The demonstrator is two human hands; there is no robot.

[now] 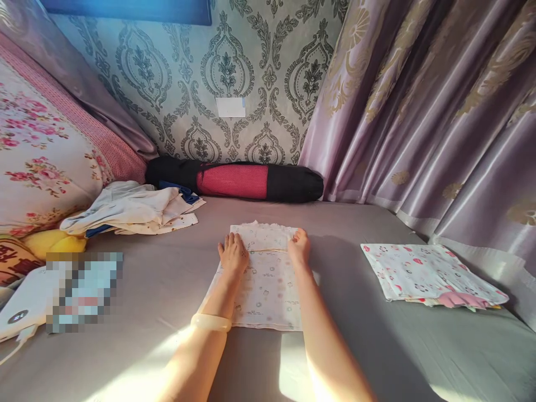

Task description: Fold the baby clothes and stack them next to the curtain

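Note:
A white cloth garment (268,285) with a small faint print lies on the grey sheet, its far end folded over toward me in a band. My left hand (233,254) rests on the left end of that band, fingers stretched out and spread. At the right end, my right hand (300,245) has its fingers curled closed on the garment's edge. Under my forearms, parts of the garment's sides are hidden. What kind of garment it is, I cannot make out.
Folded printed clothes (431,273) lie to the right. Crumpled clothes (138,206) and a white device with a cable (31,301) are at left. A black and red roll bag (234,180) lies along the wall. Purple curtains (410,111) hang at right.

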